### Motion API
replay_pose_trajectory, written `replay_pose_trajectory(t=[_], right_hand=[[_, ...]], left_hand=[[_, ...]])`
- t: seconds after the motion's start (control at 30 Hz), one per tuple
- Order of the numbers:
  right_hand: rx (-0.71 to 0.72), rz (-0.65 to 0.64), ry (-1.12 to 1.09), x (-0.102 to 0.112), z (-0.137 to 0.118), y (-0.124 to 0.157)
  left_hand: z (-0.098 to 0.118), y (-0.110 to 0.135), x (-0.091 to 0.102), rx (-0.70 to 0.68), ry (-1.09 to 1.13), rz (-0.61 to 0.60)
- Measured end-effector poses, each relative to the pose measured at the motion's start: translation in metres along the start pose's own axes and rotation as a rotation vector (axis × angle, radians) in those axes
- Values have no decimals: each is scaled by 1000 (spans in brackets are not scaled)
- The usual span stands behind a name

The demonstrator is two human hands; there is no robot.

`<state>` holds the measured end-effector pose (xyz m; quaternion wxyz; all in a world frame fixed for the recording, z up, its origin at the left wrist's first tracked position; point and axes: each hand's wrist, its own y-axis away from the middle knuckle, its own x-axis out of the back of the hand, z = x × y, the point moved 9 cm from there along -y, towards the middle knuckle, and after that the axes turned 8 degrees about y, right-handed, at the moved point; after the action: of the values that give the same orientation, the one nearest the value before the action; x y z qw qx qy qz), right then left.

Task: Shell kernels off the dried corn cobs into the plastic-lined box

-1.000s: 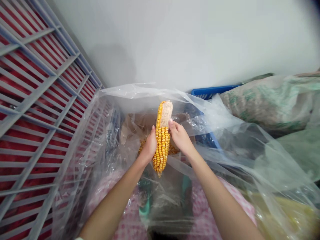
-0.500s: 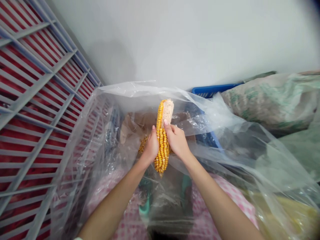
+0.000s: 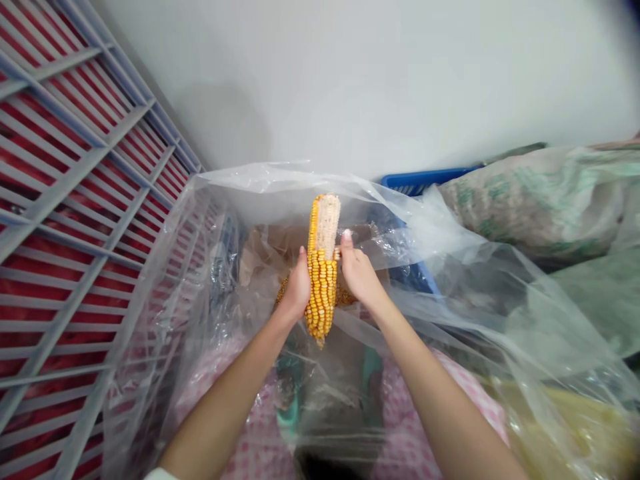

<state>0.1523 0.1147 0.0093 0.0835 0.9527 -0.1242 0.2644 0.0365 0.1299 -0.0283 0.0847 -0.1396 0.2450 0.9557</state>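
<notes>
One corn ear (image 3: 321, 293) is between two hands: the left hand (image 3: 299, 287) has its grip closed around the ear's left side, while the right hand (image 3: 359, 272) lifts its thumb beside it, with fingers partly hidden, so I cannot tell whether this grip holds. Beneath the grip lie loose kernels (image 3: 346, 295), too many for counting. Clear plastic (image 3: 240, 180) surrounds both hands and partly veils the brown surface (image 3: 257, 257) below. Farther, one slatted crate (image 3: 90, 162) stands left of the grip, one printed sack (image 3: 540, 200) right; behind is a pale wall (image 3: 375, 80).
</notes>
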Motion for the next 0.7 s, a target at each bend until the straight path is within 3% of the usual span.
replay_pose_trajectory(t=[0.13,0.27,0.43,0.7], right_hand=[[-21,96,17,17,4,-2],[49,35,76,6,-7,3],[86,-16,65,-12,-17,8],[89,94,155,4,-14,10]], left_hand=[[-8,1,-5,141,86,-63],[2,-7,5,8,109,23],[0,-8,1,-25,103,-25],[3,-3,1,-70,-58,-45]])
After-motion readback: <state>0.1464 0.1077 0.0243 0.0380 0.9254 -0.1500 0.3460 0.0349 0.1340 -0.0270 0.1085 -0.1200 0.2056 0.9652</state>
